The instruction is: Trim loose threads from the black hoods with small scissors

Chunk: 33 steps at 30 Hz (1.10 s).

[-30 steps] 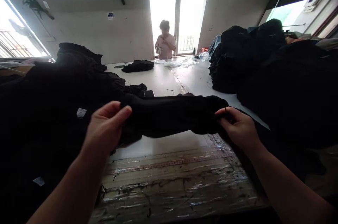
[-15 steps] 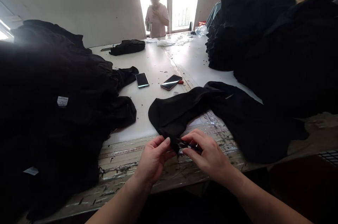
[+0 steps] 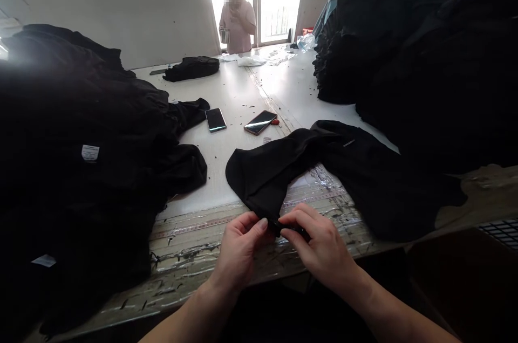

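Observation:
A black garment (image 3: 263,170) with a small pale print lies across the near part of the table, one sleeve bent toward me. My left hand (image 3: 238,243) pinches the end of that sleeve between thumb and fingers. In my right hand (image 3: 319,235) is a small black tool (image 3: 298,231), which looks like thread snips. Its tip meets the cloth edge right beside my left thumb. The fingers cover most of the tool, and the dark cloth hides whether its blades are apart.
A heap of black garments (image 3: 81,197) fills the left side; a taller stack (image 3: 376,52) stands at the right. Two phones, one silver-edged (image 3: 216,120) and one tilted (image 3: 261,122), lie beyond the sleeve. A person (image 3: 238,19) holding a metal cup stands at the far end.
The right hand has brought the tool closer in against the sleeve end, and its shiny tip is less visible now. The view has shifted slightly; the left hand keeps its pinch.

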Motion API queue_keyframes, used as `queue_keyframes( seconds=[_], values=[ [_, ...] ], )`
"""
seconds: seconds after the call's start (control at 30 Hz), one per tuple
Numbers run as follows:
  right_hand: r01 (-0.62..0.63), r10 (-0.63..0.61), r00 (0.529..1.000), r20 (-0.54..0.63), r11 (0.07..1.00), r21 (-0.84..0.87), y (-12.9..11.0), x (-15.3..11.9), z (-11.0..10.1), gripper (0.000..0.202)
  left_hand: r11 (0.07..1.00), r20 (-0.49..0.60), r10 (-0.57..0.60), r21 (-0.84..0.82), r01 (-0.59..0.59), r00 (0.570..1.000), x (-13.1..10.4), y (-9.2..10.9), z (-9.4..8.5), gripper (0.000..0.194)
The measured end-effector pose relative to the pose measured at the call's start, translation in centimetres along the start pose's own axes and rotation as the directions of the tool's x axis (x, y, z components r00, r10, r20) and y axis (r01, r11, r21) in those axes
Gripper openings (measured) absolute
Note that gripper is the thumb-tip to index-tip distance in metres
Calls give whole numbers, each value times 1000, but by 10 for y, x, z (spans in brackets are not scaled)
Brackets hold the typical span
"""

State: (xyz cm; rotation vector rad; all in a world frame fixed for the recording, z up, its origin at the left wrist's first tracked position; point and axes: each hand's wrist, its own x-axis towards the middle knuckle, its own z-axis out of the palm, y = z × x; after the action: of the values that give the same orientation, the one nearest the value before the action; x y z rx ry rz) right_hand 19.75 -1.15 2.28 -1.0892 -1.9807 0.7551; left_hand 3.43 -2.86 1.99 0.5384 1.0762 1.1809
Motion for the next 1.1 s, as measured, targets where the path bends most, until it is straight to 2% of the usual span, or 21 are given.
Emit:
queue_keyframes(
  seconds=[0.07, 0.17, 0.27, 0.37, 0.43, 0.57, 0.63, 0.7, 0.8, 0.93, 1.1],
  values=[
    [-31, 32, 999, -17, 999, 14, 0, -2, -1, 9, 1000, 12, 10, 10, -10, 1000, -1, -3, -1, 23],
    [-71, 72, 997, -33, 997, 22, 0, -3, -1, 14, 998, 89, 31, 43, -35, 996, -4, -9, -1, 19],
    [-64, 63, 998, 17, 998, 12, 2, -3, 2, 21, 1000, 148, -21, 15, 19, 989, -6, -13, 1, 22],
    [-2, 2, 1000, 21, 1000, 15, 6, -7, 6, 12, 987, 138, -133, -71, 144, 982, -4, -15, 1, 33],
    [31, -32, 999, 9, 999, 36, 10, -12, 7, 13, 972, 89, -187, -126, 197, 978, 0, -14, -1, 37],
    [7, -11, 995, 101, 999, 42, 15, -23, 0, 15, 968, 2, -170, -184, 168, 985, 5, -9, -9, 27],
    [-54, 51, 989, 141, 998, 17, 16, -22, -9, 26, 972, 18, -149, -182, 150, 989, 3, -6, -11, 25],
    [-98, 98, 988, 122, 995, 0, 15, -18, -19, 32, 970, 57, -153, -180, 161, 987, -1, -6, -10, 24],
    [-74, 74, 993, 92, 997, -2, 8, -9, -27, 21, 961, 125, -179, -191, 201, 976, -7, -7, -5, 24],
    [-9, 7, 991, 132, 1000, 15, -1, -2, -21, 21, 951, 160, -205, -200, 235, 966, -10, -10, 2, 22],
    [25, -26, 995, 99, 1000, 10, -4, -1, -12, 19, 956, 167, -207, -175, 235, 964, -11, -11, 3, 22]
  ],
)
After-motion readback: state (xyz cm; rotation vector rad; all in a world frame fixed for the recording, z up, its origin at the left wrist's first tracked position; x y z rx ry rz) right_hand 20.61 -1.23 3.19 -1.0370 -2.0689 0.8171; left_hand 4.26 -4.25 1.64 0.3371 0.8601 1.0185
